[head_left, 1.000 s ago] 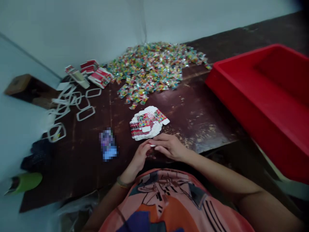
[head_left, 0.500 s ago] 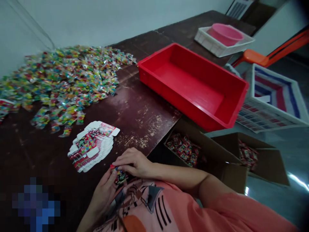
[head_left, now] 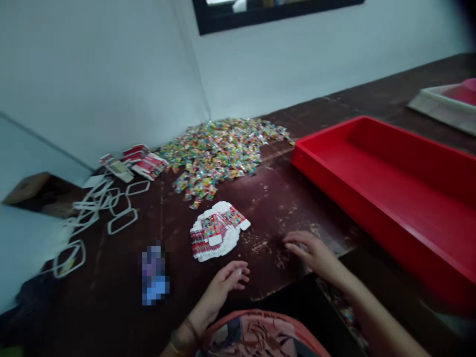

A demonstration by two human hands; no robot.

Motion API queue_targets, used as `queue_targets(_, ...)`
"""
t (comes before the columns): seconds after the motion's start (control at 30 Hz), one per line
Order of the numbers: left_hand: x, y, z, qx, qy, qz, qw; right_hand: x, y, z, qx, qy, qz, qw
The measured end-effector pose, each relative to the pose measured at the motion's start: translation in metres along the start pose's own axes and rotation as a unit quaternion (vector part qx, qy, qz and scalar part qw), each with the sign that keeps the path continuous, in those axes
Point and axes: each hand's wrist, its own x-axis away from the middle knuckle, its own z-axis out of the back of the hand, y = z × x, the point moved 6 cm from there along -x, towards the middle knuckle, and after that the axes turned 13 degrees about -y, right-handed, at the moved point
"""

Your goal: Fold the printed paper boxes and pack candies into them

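My left hand [head_left: 229, 278] is above the table's front edge, fingers loosely curled and apart, with nothing visible in them. Just beyond it lies a fanned stack of flat printed cartons [head_left: 221, 235], red and white with colourful pictures. Off to the right, my right hand [head_left: 307, 249] hovers over the scratched tabletop, its fingers stretched out and no object showing in them. Behind the cartons spreads a large heap of small clear-wrapped, multicoloured candies [head_left: 223, 148]. Below my right forearm, colourful packets [head_left: 347, 315] are partly visible in a dark box.
A big red plastic tub [head_left: 323, 178] occupies the right side. White band loops [head_left: 122, 220] and red-and-white card bundles [head_left: 148, 164] lie at the left, near an open brown cardboard box [head_left: 40, 191]. A pixelated patch [head_left: 154, 275] covers something on the table.
My hands, earlier together on a small colourful packet near my body, have separated and no longer hold it. The right one moved rightward. The view has swung left and up.
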Motion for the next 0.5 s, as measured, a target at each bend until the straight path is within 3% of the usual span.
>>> queue_targets(0.1,0.004,-0.007,-0.008,0.001,-0.014,-0.009,1.000,-0.084,-0.041,-0.037,0.063,0.061,0.007,0.996)
queue_targets(0.2,0.013,-0.007,-0.010,-0.018,-0.027,-0.017,0.999,-0.140,-0.083,-0.072,0.124,0.078,0.025,0.989)
queue_targets(0.33,0.027,-0.010,0.007,-0.019,0.021,-0.024,0.999,-0.167,-0.113,-0.116,0.157,0.069,0.047,0.984)
queue_targets(0.5,0.033,-0.015,0.036,-0.009,0.075,-0.041,0.996,-0.184,-0.110,-0.138,0.094,0.073,0.015,0.993)
